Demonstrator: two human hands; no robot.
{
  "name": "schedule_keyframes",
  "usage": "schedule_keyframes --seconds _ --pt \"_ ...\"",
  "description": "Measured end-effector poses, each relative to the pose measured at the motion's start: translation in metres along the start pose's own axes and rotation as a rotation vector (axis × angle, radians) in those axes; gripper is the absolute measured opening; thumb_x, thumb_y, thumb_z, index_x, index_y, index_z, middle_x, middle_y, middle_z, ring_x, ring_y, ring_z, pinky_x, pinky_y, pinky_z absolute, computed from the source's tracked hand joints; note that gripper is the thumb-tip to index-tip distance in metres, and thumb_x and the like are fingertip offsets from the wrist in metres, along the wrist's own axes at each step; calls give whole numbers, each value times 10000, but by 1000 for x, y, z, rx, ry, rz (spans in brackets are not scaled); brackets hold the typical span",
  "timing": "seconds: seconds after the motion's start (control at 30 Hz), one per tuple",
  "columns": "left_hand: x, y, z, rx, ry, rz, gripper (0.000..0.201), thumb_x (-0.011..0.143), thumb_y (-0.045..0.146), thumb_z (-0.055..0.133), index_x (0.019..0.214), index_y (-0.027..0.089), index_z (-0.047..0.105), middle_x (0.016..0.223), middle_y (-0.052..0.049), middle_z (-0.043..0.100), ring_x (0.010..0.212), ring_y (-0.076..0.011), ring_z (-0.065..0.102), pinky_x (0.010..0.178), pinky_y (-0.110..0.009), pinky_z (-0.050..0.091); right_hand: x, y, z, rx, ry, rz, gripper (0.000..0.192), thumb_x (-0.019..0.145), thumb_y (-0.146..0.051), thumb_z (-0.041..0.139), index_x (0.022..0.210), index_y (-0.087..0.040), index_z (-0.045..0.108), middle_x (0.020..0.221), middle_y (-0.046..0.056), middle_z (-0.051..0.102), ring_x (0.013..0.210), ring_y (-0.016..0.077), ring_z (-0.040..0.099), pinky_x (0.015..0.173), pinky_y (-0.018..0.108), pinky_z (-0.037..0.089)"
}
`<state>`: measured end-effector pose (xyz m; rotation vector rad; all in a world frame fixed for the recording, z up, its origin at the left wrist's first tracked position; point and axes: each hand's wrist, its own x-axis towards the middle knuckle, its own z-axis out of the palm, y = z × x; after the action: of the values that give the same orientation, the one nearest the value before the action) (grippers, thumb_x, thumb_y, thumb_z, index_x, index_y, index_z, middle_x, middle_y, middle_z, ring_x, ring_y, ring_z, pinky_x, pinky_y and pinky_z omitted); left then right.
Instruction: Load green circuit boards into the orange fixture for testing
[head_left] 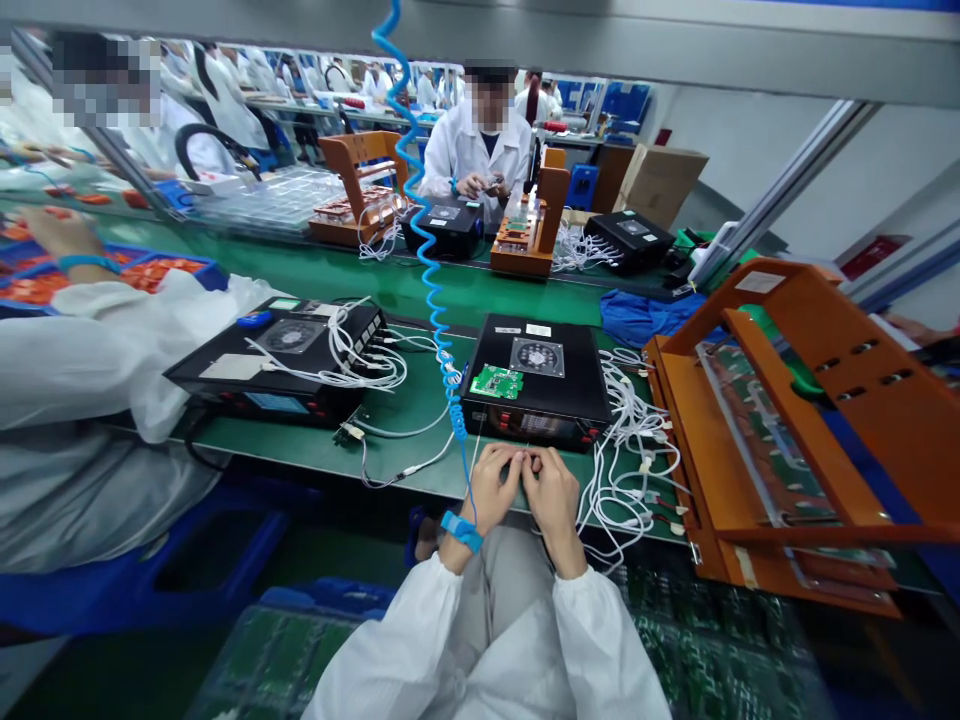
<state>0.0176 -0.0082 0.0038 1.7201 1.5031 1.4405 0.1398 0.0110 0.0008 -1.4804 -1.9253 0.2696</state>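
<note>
At the front edge of the green bench, my left hand (491, 488) and my right hand (551, 492) meet, thumbs and fingertips pinched together. Whatever lies between the fingers, if anything, is too small to make out. A blue wrist strap (461, 531) circles my left wrist and joins a coiled blue cord (424, 240) hanging from above. Just beyond my fingers stands a black box (581, 385) with a round fan grille. On its top, near the front left corner, lies a green circuit board (496, 382).
White cables (626, 450) lie tangled right of the box, beside an orange test fixture (694, 440). Another black box (225, 365) with cables stands left, near a co-worker's sleeve (82, 350). Trays of circuit boards (277, 650) sit low on both sides. A person (480, 150) works opposite.
</note>
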Motion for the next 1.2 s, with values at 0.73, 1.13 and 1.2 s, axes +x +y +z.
schedule_keyframes --seconds 0.73,1.13,1.2 --pt "-1 -1 0 3 3 -1 220 993 248 507 1006 206 723 963 -68 713 986 -206 626 891 -373 538 0 -3 -1 1 18 21 271 983 -349 485 890 -200 691 758 16 596 688 147 566 621 245 342" --pt "-1 -1 0 -19 6 1 245 1001 269 492 1027 206 727 965 -70 714 986 -205 631 897 -382 545 0 -1 3 -5 50 25 287 980 -363 480 823 -185 642 730 5 561 649 129 530 612 242 341" --pt "-1 0 -1 -16 7 -1 241 999 266 495 1024 205 727 964 -69 714 981 -203 636 895 -382 547 0 -2 2 -8 47 26 272 975 -354 486 817 -187 631 730 1 554 650 129 526 612 245 340"
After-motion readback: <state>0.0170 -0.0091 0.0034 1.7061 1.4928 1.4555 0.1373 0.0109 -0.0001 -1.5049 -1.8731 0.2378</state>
